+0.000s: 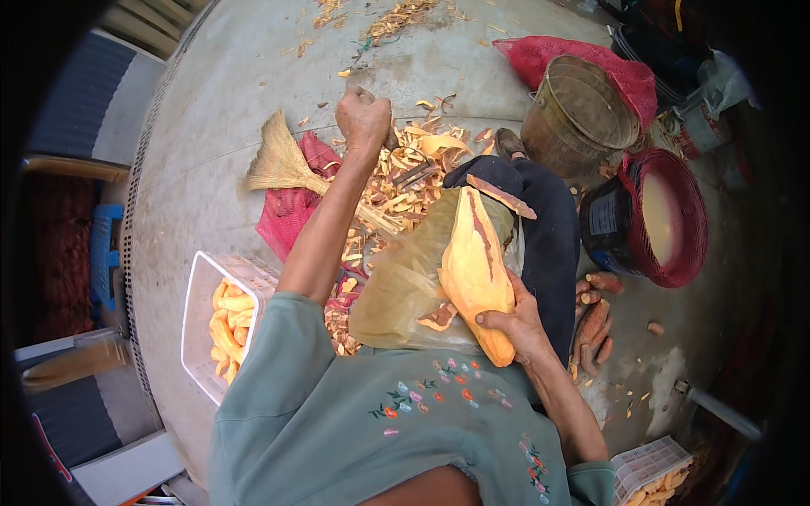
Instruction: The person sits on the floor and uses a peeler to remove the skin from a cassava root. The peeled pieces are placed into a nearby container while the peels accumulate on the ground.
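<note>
My right hand (pixel 516 322) grips the thick lower end of a large sweet potato (pixel 471 272). Most of its surface is bare orange flesh, with a narrow streak of reddish skin down the upper side. Closed in a fist, my left hand (pixel 364 120) is stretched out over a heap of peelings, around the dark handle of a metal peeling tool (pixel 412 174). Part of that tool is hidden by the hand. A long curl of peel (pixel 503 196) lies by the sweet potato's tip. A yellowish plastic sheet (pixel 398 291) covers my lap, with a scrap of peel (pixel 438 316) on it.
Peelings (pixel 405 202) cover the floor beneath a straw broom (pixel 281 158) and red mesh sacking (pixel 285 218). A white crate (pixel 218 262) holds peeled sweet potatoes. To the right stand a metal bucket (pixel 550 136) and a mesh-rimmed black bucket (pixel 607 221), near unpeeled sweet potatoes (pixel 591 326).
</note>
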Available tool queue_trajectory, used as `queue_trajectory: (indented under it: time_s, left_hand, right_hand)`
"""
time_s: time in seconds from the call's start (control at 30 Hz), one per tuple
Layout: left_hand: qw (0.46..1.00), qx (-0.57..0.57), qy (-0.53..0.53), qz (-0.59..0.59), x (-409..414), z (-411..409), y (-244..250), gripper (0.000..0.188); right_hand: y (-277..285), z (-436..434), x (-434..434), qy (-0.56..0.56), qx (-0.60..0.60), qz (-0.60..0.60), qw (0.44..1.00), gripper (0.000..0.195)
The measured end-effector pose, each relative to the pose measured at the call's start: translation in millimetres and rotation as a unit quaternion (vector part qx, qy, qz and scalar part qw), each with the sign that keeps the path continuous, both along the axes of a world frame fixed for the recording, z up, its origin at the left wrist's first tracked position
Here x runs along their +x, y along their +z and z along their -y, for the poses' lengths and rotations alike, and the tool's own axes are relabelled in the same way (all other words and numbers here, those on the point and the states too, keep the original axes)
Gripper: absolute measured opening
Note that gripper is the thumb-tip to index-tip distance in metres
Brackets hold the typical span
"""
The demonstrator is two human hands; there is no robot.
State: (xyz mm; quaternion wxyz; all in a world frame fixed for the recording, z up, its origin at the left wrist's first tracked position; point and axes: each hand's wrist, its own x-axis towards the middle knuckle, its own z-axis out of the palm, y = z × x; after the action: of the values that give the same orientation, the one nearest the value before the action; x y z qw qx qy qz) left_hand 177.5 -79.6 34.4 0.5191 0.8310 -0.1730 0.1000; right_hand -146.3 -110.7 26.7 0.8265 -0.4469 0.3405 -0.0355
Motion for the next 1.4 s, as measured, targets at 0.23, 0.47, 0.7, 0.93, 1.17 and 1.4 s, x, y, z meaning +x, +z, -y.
queue_trajectory:
  time_s: [0.23, 0.47, 0.7, 0.93, 1.17, 1.4]
  left_hand:
    - [0.955, -0.112, -0.219, -0.166, -126.4, 7.4, 13.0, 0.009]
    - [0.979, -0.024, -0.202, -0.005, -141.8, 23.4, 9.1, 0.009]
    - [0.982, 0.156, 0.007, 0.107, -4.9, 28.9, -12.9, 0.011]
    - [0.991, -0.073, -0.085, -0.075, -39.4, 17.8, 6.1, 0.008]
    - [0.99, -0.043, -0.126, -0.055, -77.2, 32.5, -16.5, 0.011]
    - [0.994, -0.074, -0.06, 0.052, -40.5, 35.1, -21.7, 0.009]
  right_hand:
    - [12.5, 3.4, 5.6, 0.026, -0.013, -0.017, 0.999, 0.075]
    - [10.3, -3.4, 7.7, 0.027, -0.054, -0.006, 0.998, 0.073]
    - [4.5, -7.0, -1.8, 0.042, -0.115, -0.012, 0.992, 0.08]
    - [4.2, 1.9, 3.1, 0.061, -0.109, -0.03, 0.992, 0.079]
    - [6.9, 1.8, 4.2, 0.055, -0.103, -0.025, 0.993, 0.08]
    - [-0.6, 5.9, 3.3, 0.069, -0.114, -0.025, 0.991, 0.081]
